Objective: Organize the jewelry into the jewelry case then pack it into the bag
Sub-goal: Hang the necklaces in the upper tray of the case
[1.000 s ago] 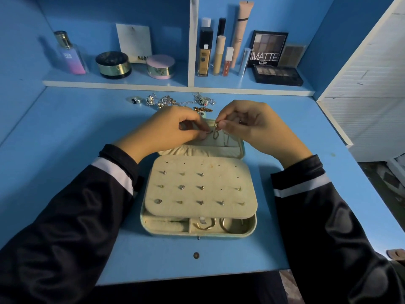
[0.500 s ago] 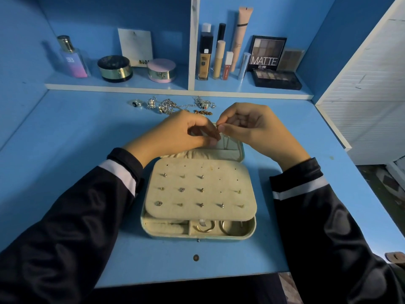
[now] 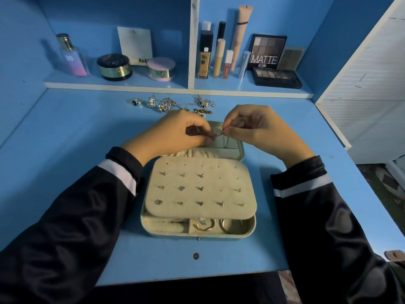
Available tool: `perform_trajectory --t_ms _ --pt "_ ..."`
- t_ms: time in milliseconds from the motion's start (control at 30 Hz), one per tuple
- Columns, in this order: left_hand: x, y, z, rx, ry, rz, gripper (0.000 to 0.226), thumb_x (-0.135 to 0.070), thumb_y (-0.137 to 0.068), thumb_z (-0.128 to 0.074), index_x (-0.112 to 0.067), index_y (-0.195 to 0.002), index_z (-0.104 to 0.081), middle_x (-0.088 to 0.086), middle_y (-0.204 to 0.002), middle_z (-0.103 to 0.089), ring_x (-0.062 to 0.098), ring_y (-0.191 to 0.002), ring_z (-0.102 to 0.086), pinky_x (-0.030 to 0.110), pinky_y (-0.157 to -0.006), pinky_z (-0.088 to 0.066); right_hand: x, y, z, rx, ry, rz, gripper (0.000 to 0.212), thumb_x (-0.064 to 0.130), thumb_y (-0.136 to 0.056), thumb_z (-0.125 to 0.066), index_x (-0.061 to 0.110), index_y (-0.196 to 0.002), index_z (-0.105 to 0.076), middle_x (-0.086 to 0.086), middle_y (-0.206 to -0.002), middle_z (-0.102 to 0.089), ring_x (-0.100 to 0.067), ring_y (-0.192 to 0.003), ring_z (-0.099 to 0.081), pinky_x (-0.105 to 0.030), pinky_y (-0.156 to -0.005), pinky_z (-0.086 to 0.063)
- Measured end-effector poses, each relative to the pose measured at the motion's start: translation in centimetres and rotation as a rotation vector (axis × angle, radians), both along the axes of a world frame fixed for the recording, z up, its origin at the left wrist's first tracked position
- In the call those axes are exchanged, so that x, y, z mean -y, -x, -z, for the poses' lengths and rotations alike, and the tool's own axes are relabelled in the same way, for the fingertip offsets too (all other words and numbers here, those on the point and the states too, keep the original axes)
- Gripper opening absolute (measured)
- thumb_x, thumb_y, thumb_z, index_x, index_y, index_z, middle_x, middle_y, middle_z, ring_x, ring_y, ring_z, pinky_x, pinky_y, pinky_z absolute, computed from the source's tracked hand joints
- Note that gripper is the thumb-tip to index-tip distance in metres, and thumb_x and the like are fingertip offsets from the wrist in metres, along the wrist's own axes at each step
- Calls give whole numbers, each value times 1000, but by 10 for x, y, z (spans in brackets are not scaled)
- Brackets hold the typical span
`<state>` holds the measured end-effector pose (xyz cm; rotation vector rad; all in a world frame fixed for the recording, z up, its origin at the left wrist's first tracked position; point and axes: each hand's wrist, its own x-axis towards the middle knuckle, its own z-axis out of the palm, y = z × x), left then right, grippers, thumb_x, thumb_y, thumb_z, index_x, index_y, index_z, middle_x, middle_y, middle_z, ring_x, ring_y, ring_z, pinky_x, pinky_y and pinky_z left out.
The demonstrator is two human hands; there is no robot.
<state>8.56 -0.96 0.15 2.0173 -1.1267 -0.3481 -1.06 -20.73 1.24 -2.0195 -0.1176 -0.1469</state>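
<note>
Head view: curled left hand [image 3: 175, 131] and right hand [image 3: 259, 128] pinch apparent chain [image 3: 218, 134].

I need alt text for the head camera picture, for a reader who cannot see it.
A left hand and a right hand pinch a small chain between them above an open jewelry case on a blue desk. Studs sit in the case's panel; more jewelry lies loose behind the hands, below a shelf of cosmetics.
</note>
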Motion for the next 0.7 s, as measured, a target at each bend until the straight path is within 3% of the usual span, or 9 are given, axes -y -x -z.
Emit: perform_trajectory --t_ms 133,333,467,600,700 --pt "0 2 -1 -40 -8 16 16 -22 -82 -77 -29 -96 -75 -15 -92 -74 -3 -85 -66 9 -77 -49 2 -1 3 -12 65 9 5 3 -85 -68 8 -86 -68 -16 -82 -70 -26 -73 -61 -40 -75 -50" --pt "-4 -3 -2 12 -26 -43 20 -17 -82 -78 -26 -100 -75 -21 -86 -68 -9 -71 -60 3 -62 -39 3 -3 5 -6 111 32 5 6 -84 -70 11 -85 -70 -10 -81 -71 -37 -79 -62 -43 -76 -52" --pt "-9 -12 1 160 -57 -107 19 -18 -82 -78 -28 -98 -74 -19 -91 -64 4 -78 -62 7 -67 -38 -1 -4 8 -10 171 35 7 8 -84 -72 15 -85 -72 4 -76 -71 -26 -75 -65 -33 -71 -51" --pt "-11 -14 2 245 -95 -118 18 -20 -82 -78 -21 -100 -75 -8 -92 -64 14 -84 -61 31 -80 -51 -6 -6 11 15 256 62 6 11 -84 -74 16 -86 -74 12 -71 -68 -14 -66 -58 -15 -65 -43" --pt "-11 -12 2 243 -97 -107 14 -21 -83 -77 -22 -97 -75 -5 -90 -65 13 -85 -60 36 -81 -52 -11 -5 9 34 334 65 5 12 -82 -75 16 -85 -76 10 -73 -68 -3 -61 -51 -10 -61 -38"
